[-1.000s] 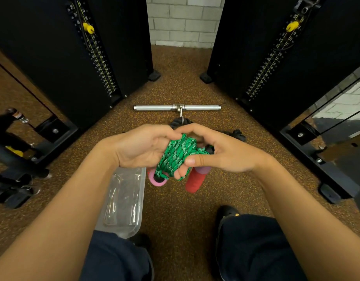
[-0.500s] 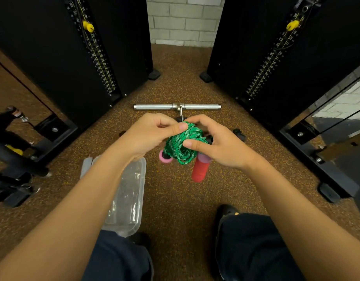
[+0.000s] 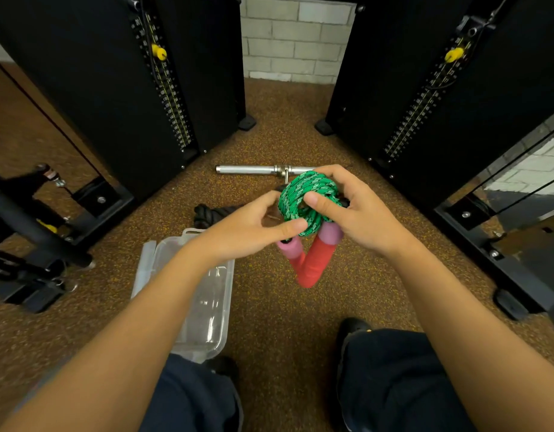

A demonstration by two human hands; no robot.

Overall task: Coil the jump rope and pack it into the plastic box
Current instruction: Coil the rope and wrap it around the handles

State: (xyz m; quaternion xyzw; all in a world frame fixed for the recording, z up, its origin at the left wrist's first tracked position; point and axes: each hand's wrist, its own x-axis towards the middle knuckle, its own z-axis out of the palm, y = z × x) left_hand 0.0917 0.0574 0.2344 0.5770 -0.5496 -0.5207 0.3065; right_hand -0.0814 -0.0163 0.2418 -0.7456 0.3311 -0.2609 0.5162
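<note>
The green braided jump rope [image 3: 303, 191] is wound into a tight coil, held in the air above the floor. Its two red and pink foam handles [image 3: 316, 260] hang down from the coil and meet in a V. My right hand [image 3: 356, 210] grips the coil from the right, thumb pressed across its middle. My left hand [image 3: 247, 229] pinches the coil's lower left edge with its fingertips. The clear plastic box [image 3: 207, 307] lies open on the floor below my left forearm, partly hidden by it.
A chrome cable bar [image 3: 253, 169] lies on the speckled brown floor beyond the hands, with a dark strap bundle [image 3: 213, 212] next to it. Black weight-stack towers [image 3: 113, 88] [image 3: 441, 88] stand left and right. My knees [image 3: 409, 385] are at the bottom edge.
Both hands have risen and shifted right with the rope. The coil has turned to face me as an open ring, and the two handles now hang down together below it.
</note>
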